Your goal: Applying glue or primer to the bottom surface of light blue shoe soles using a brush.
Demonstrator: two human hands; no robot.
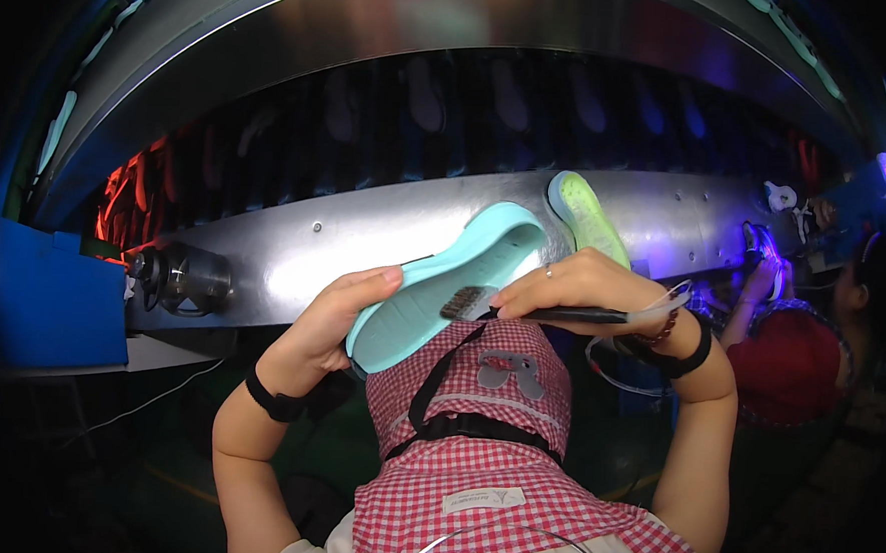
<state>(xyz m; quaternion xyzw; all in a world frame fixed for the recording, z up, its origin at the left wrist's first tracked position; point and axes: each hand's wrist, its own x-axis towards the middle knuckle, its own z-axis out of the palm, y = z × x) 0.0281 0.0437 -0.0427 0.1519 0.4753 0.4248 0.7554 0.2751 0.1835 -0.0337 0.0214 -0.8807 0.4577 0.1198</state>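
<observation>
My left hand (346, 311) grips the toe-side edge of a light-blue shoe sole (400, 324), tilted so its hollow inner side faces up. In my right hand (588, 289) is a brush (576, 315) with a dark handle and a clear tube running from its rear end. Its brown bristles (460, 302) rest against or just over the inside of the sole, near the middle; whether they touch I cannot tell. Past my right hand a second sole (588, 216), yellow-green with a pale blue rim, lies on the metal ledge.
The shiny metal ledge (295, 234) runs across in front of me, with a dark conveyor (422, 105) carrying several soles behind it. A metal pot (192, 278) stands at the left by a blue box (61, 297). At the right a co-worker in red (784, 359) handles something under violet light.
</observation>
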